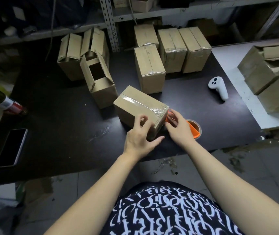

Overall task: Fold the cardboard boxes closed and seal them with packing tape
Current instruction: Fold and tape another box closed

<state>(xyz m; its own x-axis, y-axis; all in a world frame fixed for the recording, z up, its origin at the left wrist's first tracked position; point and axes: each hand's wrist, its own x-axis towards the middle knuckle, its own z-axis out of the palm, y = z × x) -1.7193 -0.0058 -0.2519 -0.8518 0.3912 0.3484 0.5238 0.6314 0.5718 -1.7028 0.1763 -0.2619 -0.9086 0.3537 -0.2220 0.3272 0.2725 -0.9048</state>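
Just inside the black table's (pixel 59 116) near edge, the left hand (pixel 139 134) clasps the near corner of the clear-taped cardboard box (pixel 135 102). The right hand (pixel 177 128) lies over the orange tape dispenser (pixel 194 131), its grip unclear. Smooth tabletop stretches left to a phone (pixel 11 146). Farther back stands an open box (pixel 99 82) with a dark inside, then sealed boxes (pixel 149 68).

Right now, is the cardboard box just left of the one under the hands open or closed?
Open. This cardboard box has its top flaps raised and untaped, and its dark inside shows between them.
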